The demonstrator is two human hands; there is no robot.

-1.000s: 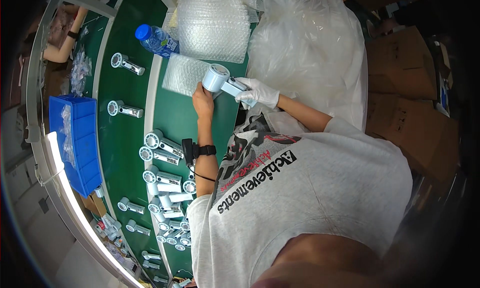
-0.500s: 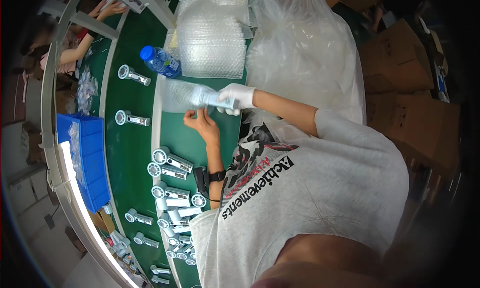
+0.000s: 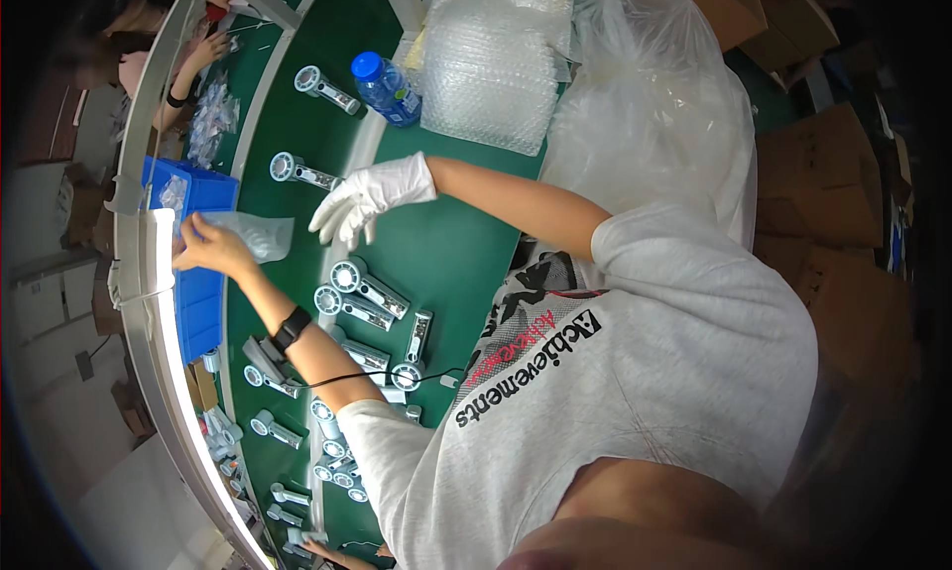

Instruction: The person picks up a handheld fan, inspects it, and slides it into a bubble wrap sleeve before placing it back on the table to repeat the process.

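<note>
Left hand (image 3: pixel 211 250), bare: curling its fingers partway beside a clear bubble pouch (image 3: pixel 268 236); whether it is gripping cannot be told. Pouch: overlapping the blue crate (image 3: pixel 201 307) in view. Right hand (image 3: pixel 365 201), white-gloved: spreading its fingers loosely, holding nothing, hovering beside a light-blue handheld fan (image 3: pixel 302 170). Further fans (image 3: pixel 369 290): lying clustered on the green bench (image 3: pixel 466 238). Blue-capped bottle (image 3: pixel 389 92): resting beside stacked bubble wrap (image 3: pixel 486 69).

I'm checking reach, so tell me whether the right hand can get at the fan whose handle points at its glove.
Probably yes: the gloved right hand, open and seemingly empty, is beside the fan in this view, and nothing seems to block the way.
</note>
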